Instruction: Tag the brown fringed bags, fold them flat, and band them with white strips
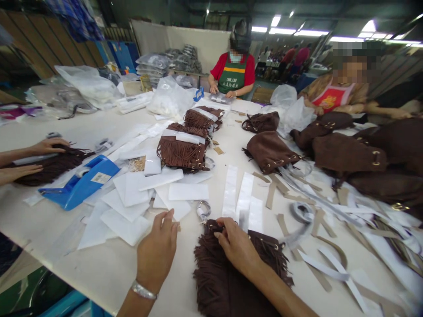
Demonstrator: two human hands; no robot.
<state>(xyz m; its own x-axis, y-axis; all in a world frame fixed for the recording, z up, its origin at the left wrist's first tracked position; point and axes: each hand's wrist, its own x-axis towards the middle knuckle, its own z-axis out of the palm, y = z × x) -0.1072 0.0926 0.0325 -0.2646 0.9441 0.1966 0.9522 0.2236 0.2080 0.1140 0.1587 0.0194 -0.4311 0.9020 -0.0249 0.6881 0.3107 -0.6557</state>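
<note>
A dark brown fringed bag (228, 286) lies on the table in front of me. My right hand (236, 244) rests over its top edge, thumb and fingers closed on the rim beside the eyelets. To the left, my left hand (158, 248) hovers near the pile of white sheets (125, 220), fingers bent together. A small tan piece shows by its fingertips; whether it is gripped I cannot make out. A wrapped ring-like coil (203, 210) sits just beyond the bag. White strips (244, 193) lie behind my right hand.
Wrapped fringed bags (183, 152) stand mid-table. A blue tape dispenser (82, 180) is at left, near another person's hands (42, 154) on a dark fringed piece. Brown bags (350, 149) pile up at right, with scattered strips (317, 264). Two people work across the table.
</note>
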